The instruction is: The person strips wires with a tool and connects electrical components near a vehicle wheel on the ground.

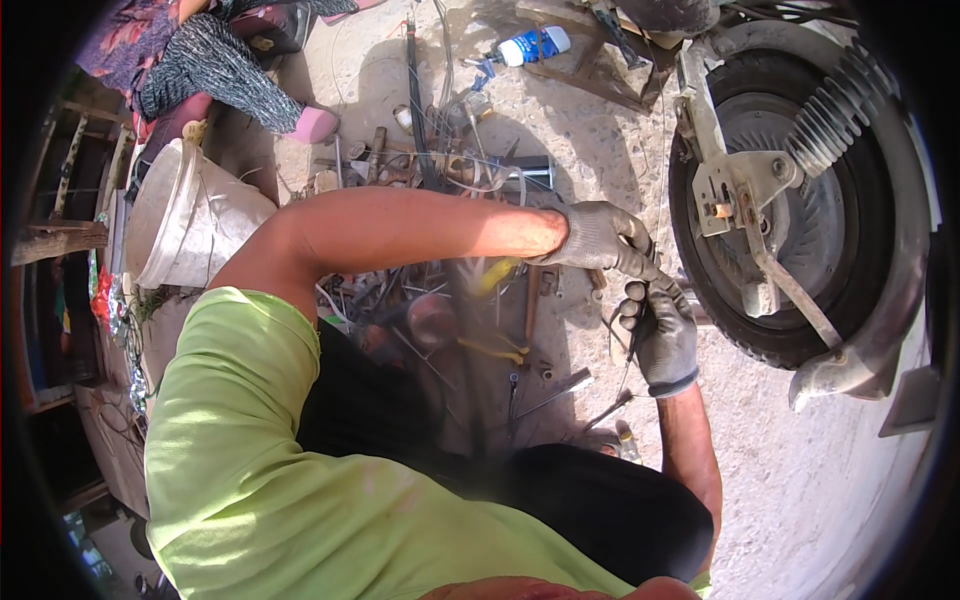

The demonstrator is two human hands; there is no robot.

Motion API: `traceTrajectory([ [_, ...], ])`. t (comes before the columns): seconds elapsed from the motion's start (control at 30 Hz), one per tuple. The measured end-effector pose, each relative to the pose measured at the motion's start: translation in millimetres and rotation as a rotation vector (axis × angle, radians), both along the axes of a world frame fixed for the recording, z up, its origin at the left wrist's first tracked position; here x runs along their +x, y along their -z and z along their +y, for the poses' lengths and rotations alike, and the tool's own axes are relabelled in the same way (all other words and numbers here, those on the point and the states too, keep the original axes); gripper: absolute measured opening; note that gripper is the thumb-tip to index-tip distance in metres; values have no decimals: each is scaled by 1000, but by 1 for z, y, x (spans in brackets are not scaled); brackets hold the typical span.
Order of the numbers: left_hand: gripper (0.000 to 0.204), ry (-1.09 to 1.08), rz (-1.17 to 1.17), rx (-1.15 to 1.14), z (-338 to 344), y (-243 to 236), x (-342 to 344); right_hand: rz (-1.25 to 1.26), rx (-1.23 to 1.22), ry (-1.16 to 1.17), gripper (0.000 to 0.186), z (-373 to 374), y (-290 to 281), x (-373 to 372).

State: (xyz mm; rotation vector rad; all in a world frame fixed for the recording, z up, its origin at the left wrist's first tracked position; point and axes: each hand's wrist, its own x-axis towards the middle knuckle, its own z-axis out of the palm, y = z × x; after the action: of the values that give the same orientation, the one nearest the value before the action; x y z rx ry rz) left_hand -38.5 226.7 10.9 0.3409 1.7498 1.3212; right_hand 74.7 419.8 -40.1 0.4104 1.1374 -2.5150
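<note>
A thin dark wire [626,370] trails from the person's gloved right hand [662,335], over the floor [760,440] near the wheel [795,240]. Its long axis runs down the view, toward the wearer and slightly left — slender, faintly bowed. The right fingers curl closed around it; the left hand's [605,238] fingers bend inward, their grip unclear.

Upper left of you: bystander's dark grey speckled trousers [215,80], pink shoe [316,124] on the ground. Below that, near your left shoulder, a grimy white plastic bucket [160,225]. Left edge: rough brown wooden beam [60,240], shiny red wrapper [103,290] just beside it. Top, past your tools, a blue-and-white plastic bottle [535,45], lying on its side.
</note>
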Motion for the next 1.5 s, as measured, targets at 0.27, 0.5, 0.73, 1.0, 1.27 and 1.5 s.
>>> traceTrajectory([
  [0.27,10,-118,-283,213,4,38,5,-158,47,8,26,-7,-12,2],
  [0.5,23,-70,-338,202,3,28,3,-233,47,-86,34,-7,-14,3],
  [0.73,23,-294,-286,435,-7,22,-32,-152,110,-184,44,11,-9,35],
  [1.0,23,-443,-312,418,2,13,-81,-1,383,-250,43,12,-23,53],
  [1.27,37,-157,-276,527,-7,33,-66,97,502,-312,35,12,-34,58],
  [1.5,29,-260,-73,340,-7,10,-75,124,540,-361,44,13,-36,58],
])
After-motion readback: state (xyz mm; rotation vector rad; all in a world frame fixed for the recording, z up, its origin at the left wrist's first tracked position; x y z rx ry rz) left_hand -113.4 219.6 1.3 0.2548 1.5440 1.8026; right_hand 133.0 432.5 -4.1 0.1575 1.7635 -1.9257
